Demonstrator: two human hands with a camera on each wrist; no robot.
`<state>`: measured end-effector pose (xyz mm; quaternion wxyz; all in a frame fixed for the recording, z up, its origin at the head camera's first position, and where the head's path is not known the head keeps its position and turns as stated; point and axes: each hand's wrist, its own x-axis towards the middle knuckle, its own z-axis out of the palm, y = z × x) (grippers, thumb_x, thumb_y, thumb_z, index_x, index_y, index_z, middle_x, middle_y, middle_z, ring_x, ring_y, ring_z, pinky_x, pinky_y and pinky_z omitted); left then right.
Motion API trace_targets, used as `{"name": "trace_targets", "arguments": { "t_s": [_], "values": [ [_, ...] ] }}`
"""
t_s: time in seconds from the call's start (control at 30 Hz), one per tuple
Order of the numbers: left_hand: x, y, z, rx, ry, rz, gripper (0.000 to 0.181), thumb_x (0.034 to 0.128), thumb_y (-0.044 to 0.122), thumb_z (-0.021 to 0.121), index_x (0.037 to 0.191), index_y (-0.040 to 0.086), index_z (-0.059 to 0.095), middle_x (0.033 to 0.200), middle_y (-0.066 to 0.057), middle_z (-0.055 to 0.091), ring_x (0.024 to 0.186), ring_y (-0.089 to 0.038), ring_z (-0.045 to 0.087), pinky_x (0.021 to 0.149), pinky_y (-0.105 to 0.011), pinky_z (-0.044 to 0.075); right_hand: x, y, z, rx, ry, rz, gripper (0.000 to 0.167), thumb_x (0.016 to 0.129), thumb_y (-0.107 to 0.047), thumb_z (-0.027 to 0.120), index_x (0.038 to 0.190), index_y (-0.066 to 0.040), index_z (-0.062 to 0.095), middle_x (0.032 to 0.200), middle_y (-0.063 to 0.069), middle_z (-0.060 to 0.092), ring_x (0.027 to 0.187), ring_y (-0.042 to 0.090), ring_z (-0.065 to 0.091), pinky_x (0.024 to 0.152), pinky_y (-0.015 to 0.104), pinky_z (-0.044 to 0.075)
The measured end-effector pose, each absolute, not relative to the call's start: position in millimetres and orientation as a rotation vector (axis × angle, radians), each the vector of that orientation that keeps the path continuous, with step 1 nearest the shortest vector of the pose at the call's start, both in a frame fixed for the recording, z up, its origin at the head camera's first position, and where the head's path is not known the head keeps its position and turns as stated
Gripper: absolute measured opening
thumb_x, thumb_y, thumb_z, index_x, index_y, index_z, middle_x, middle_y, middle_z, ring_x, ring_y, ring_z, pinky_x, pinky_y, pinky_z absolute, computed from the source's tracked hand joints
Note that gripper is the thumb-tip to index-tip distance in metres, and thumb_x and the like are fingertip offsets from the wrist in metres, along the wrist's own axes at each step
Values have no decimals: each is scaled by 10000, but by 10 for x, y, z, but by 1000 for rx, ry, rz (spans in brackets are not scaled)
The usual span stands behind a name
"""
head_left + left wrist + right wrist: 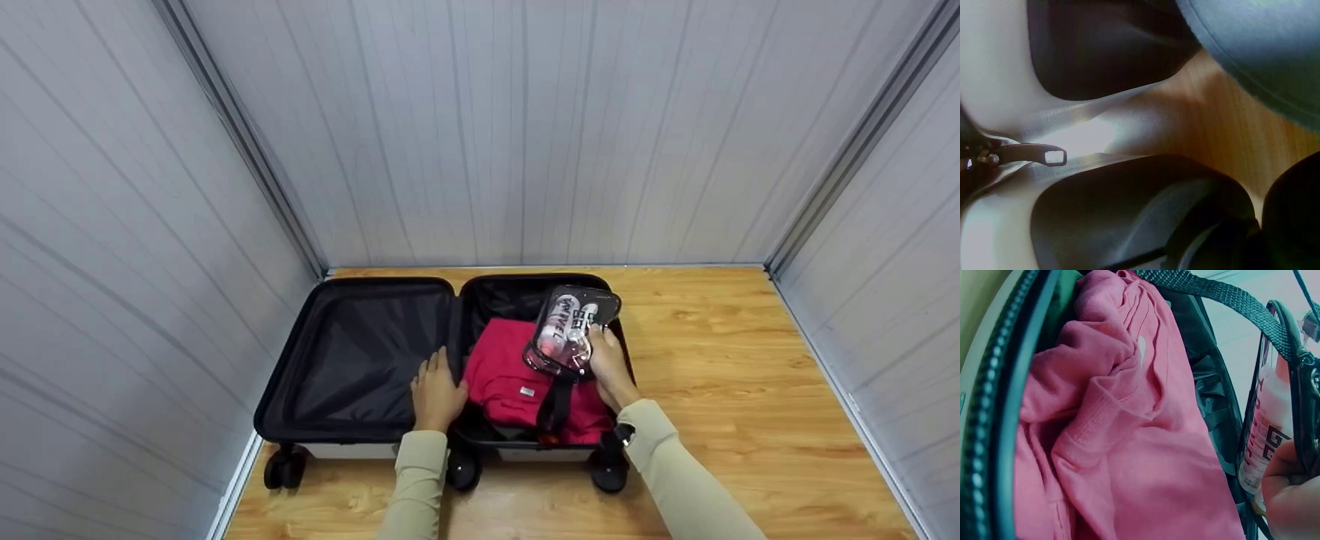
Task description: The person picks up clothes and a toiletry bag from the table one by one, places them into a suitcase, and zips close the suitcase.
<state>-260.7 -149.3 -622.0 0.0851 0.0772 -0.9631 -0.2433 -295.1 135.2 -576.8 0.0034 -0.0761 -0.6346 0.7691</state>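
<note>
My right hand (609, 364) grips a clear toiletry pouch (553, 330) with black trim, bottles showing through its side. The pouch is tilted above folded red clothing (499, 367) in the right half of an open black-lined suitcase (352, 352). In the right wrist view, the thumb of my right hand (1294, 503) presses on the pouch (1266, 422), and a black woven strap (1219, 295) runs from it. My left hand (437, 394) rests on the suitcase's middle edge with its fingers extended; the left wrist view does not show it.
Wheels (283, 466) stick out at the suitcase's near side. A black strap (555, 405) lies across the clothing. The left wrist view shows a zipper pull (1033, 153) between the halves. Panelled walls (525, 135) enclose the wooden floor (720, 375).
</note>
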Motion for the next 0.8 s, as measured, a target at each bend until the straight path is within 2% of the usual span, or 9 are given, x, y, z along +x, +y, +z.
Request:
{"name": "trace_targets", "arguments": {
  "t_s": [0.4,0.47,0.6,0.7,0.8],
  "values": [
    [-2602,-1502,-6211,231,-2875,-717,735,897,256,742,1534,35,449,1511,-211,531,1410,-435,474,1119,-650,379,-3059,1194,-5878,-268,-2073,2308,398,1117,-241,331,1316,73,475,968,32,608,845,75,553,755,209,465],
    [-2597,-1507,-6215,242,-2882,-717,735,899,256,737,1538,40,444,1517,-207,527,1417,-433,468,1127,-647,374,-3075,1174,-5908,-276,-2076,2309,372,1118,-242,329,1288,52,481,922,10,585,810,73,537,728,209,455],
    [-2587,-1511,-6227,235,-2872,-720,733,889,258,741,1525,30,457,1503,-213,539,1404,-438,479,1115,-656,380,-3112,1159,-5973,-274,-2018,2362,263,1118,-214,321,1123,-4,478,758,-30,476,648,70,447,598,210,401],
    [-2579,-1514,-6228,229,-2861,-727,733,884,249,746,1522,26,463,1497,-217,544,1402,-437,483,1113,-655,383,-3135,1163,-6015,-258,-1976,2400,226,1118,-196,315,1010,-45,444,696,-41,406,584,69,373,541,206,349],
    [-2574,-1517,-6231,229,-2851,-724,732,883,243,749,1523,29,465,1497,-213,547,1404,-428,485,1116,-647,388,-3153,1174,-6042,-268,-1979,2404,223,1118,-200,317,1012,-52,445,705,-44,426,589,60,383,545,203,353]
  ]
}}
